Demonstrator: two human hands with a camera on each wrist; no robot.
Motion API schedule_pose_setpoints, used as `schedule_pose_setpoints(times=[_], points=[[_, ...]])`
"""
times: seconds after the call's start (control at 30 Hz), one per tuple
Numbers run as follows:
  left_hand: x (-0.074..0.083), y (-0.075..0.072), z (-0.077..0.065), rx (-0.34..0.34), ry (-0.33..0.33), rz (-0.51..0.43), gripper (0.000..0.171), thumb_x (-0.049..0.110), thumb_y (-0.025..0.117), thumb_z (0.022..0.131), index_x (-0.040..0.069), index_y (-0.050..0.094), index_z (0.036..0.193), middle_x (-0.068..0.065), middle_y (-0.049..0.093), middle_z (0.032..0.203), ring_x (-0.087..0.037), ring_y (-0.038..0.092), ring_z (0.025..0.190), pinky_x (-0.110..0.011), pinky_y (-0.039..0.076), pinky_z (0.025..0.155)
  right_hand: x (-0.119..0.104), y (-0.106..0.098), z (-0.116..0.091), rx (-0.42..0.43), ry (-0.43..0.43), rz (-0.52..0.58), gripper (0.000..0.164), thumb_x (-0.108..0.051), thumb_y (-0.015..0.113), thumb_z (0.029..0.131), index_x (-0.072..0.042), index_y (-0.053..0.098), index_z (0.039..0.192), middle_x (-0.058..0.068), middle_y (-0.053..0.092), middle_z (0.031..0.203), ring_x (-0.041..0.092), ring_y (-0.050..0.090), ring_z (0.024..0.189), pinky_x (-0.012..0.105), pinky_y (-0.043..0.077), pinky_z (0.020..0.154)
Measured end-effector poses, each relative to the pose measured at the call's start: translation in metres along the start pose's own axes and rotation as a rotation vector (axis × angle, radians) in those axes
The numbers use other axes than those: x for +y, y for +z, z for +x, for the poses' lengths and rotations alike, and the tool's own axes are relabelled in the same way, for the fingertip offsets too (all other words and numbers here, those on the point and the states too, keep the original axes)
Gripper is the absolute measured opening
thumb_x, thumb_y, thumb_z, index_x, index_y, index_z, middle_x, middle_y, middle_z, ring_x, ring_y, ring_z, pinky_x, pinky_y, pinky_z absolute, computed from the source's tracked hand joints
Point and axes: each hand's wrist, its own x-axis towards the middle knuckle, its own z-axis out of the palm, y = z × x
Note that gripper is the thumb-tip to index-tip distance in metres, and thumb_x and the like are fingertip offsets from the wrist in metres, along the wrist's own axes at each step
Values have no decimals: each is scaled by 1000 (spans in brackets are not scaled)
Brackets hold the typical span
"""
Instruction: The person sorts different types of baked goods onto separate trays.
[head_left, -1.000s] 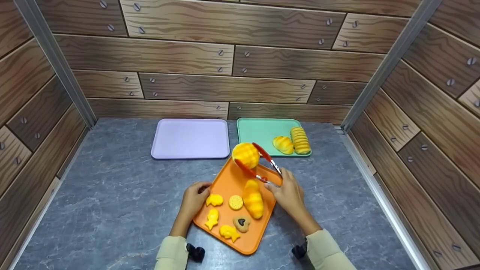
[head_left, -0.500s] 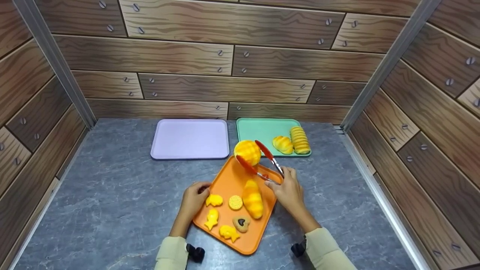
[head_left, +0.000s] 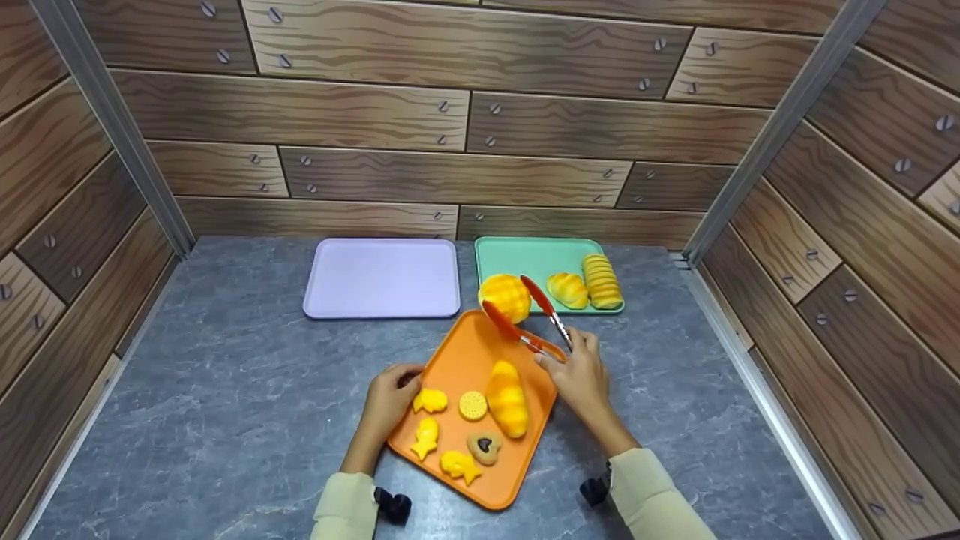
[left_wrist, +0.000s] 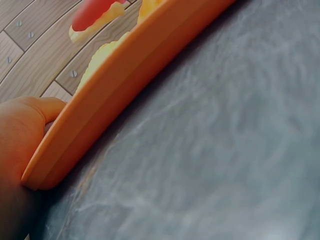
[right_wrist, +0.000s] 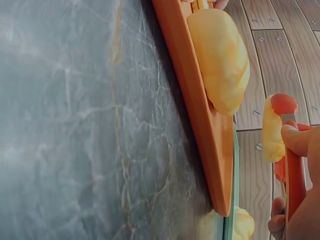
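My right hand (head_left: 581, 379) holds a pair of red-tipped tongs (head_left: 501, 319), whose tips pinch a round yellow bun (head_left: 504, 294). The bun is held up, overlapping the near edge of the green tray (head_left: 517, 259) in the head view. In the right wrist view the bun (right_wrist: 272, 132) shows between the red tips, raised above the orange tray. My left hand (head_left: 386, 394) grips the left rim of the orange tray (head_left: 450, 367), its thumb side over the rim in the left wrist view. On that tray lie a long bread roll (head_left: 507, 401) and several small cookies.
The cookies include fish shapes (head_left: 426, 439), a round biscuit (head_left: 472, 406) and a heart-shaped one (head_left: 484, 448). Two breads, one short (head_left: 567, 290) and one long and ridged (head_left: 601, 281), sit at the green tray's right. Left of it stands a purple tray (head_left: 381, 277). Wood-patterned walls enclose the table.
My right hand has carried the tongs and bun away and slightly right, from over the orange tray's far corner to the green tray's near edge. The left hand stays put.
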Motion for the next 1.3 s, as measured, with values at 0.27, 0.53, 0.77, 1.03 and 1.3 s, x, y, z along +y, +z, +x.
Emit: schedule_pose_setpoints(times=[0.27, 0.53, 0.77, 1.03, 1.3], points=[[-2, 0, 1, 0, 15, -1, 19, 8, 66, 95, 8, 76, 110, -6, 73, 106, -18, 62, 94, -29, 49, 82, 7, 5, 14, 28, 29, -21, 77, -45, 81, 82, -5, 53, 142, 17, 47, 136, 41, 61, 105, 56, 47, 84], [-1, 0, 1, -3, 3, -3, 19, 9, 65, 96, 9, 76, 112, -7, 73, 110, -18, 62, 96, -32, 49, 84, 9, 12, 39, 33, 73, -62, 81, -45, 79, 85, -1, 48, 145, 21, 45, 137, 44, 59, 113, 59, 46, 88], [-1, 1, 1, 1, -22, 5, 19, 9, 65, 96, 9, 76, 112, -7, 73, 111, -19, 63, 99, -33, 50, 86, 9, 26, 58, 14, 107, -117, 83, -48, 77, 86, -1, 46, 147, 23, 42, 140, 42, 59, 114, 61, 48, 87], [-1, 0, 3, 4, -2, 8, 18, 8, 66, 95, 8, 76, 110, -6, 73, 101, -16, 61, 89, -28, 49, 79, 1, 44, 79, 3, 144, -100, 81, -50, 75, 87, -2, 46, 145, 22, 42, 140, 42, 59, 110, 56, 48, 86], [-2, 1, 1, 0, -15, 19, 19, 10, 66, 96, 9, 76, 111, -5, 72, 104, -15, 61, 90, -30, 49, 80, -8, 59, 94, -19, 148, -156, 79, -49, 75, 88, -3, 46, 145, 21, 44, 136, 37, 62, 99, 50, 50, 77]])
